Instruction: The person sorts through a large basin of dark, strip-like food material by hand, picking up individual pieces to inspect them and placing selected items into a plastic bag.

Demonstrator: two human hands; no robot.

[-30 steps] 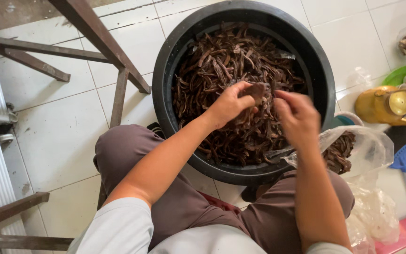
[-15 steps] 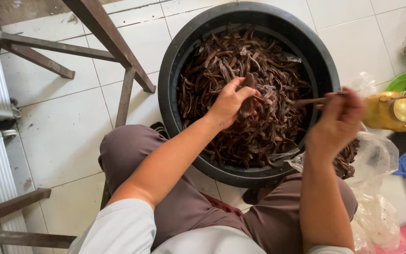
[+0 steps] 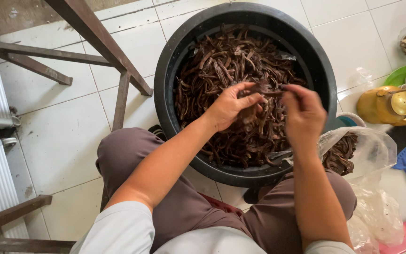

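White tiled floor (image 3: 62, 141); black tub (image 3: 325, 70) of brown pods (image 3: 222, 66). Left hand (image 3: 229, 106) and right hand (image 3: 304, 110) are pinching one pod (image 3: 269, 90) between closed fingertips.

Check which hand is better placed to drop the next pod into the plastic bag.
Right, probably. The right hand is over the tub's near-right side, closer to the plastic bag. The left hand sits farther left, mid-tub.

One head-worn view, looking almost straight down and close in: black tub (image 3: 245, 89) at upper centre, the wearer's lap along the bottom, white tiled floor (image 3: 62, 136) left, metal frame legs (image 3: 95, 37) upper left.
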